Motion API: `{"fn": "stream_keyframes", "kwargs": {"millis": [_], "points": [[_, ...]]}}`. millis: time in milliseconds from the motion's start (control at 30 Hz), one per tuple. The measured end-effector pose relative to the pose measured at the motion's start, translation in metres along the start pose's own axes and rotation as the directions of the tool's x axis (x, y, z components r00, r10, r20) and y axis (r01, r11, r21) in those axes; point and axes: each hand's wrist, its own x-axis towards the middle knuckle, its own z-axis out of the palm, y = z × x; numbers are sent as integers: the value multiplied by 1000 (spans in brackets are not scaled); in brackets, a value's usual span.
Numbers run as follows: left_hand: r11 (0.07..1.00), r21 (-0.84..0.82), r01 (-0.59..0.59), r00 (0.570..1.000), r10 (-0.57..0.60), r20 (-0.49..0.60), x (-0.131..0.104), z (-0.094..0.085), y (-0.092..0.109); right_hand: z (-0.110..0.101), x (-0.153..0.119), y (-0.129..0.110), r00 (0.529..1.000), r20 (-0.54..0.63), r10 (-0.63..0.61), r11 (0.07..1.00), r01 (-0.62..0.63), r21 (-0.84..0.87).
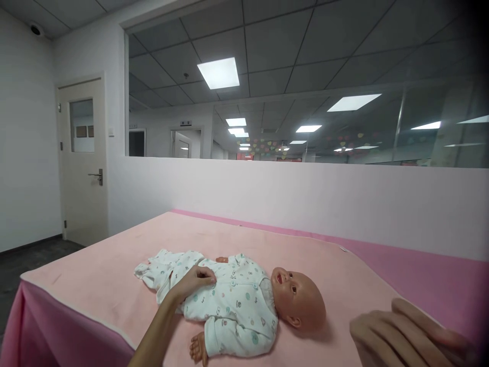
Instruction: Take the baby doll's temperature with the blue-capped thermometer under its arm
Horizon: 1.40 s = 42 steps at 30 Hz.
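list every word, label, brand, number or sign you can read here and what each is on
No text can be read in this picture.
Dark sign above a doorway beyond the window: bears pale marks, too small to read.
White tag at the pale pink sheet's edge: too small to tell whether it is printed.
Outfit on the doll: small printed motifs, no legible words.

Doll's head [305,300] looks smooth, semi-glossy plastic; outfit [237,295] is matt cloth. Pink sheet [114,270]: matt fabric, sl. creased. Door handle [100,177]: metal w/ dull sheen; window [267,102]: glossy glass.
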Motion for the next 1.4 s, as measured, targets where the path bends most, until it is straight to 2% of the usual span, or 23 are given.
{"fn": "stream_keyframes", "kwargs": {"millis": [200,367,500,567,633,667,733,800,867,967,1100,1133,1267,1300,1400], "points": [[1000,4,-13,1000,13,23,0,0,0,13,8,-33,987,-115,112,986,-96,137],[1000,29,-2,1000,2,12,-2,1,3,19,15,-58,987,-109,118,937,-74,340],[1000,9,0,1000,0,26,-4,3,6,40,25,-65,992,-72,105,940,-75,333],[1000,3,5,1000,-5,27,-4,3,7,40,28,-65,984,-122,133,950,-92,297],[1000,0,3,1000,-3,26,-4,4,8,31,28,-65,977,-138,163,933,-107,345],[1000,0,-1,1000,1,29,-4,4,8,26,29,-64,978,-123,170,913,-109,394],[1000,4,-6,1000,6,30,-4,4,8,21,31,-62,988,-1,155,882,-137,452],[1000,12,-3,1000,3,27,-4,4,8,26,35,-60,978,163,128,896,-185,405],[1000,7,3,1000,-4,27,-4,4,8,38,39,-58,958,260,124,927,-205,315],[1000,-11,6,1000,-6,26,-4,3,8,51,40,-55,943,299,148,928,-237,288],[1000,-20,13,999,-12,33,-5,4,9,61,31,-54,897,422,134,769,-363,526],[1000,-19,10,999,-10,41,-6,4,10,65,29,-55,883,455,117,751,-378,541],[1000,-25,9,1000,-9,28,-7,5,12,83,24,-64,857,501,121,841,-356,406],[1000,-24,14,1000,-13,25,-7,5,13,85,24,-66,860,496,120,833,-358,420],[1000,-25,12,999,-11,33,-7,5,13,82,18,-69,863,494,103,733,-401,549]]}}
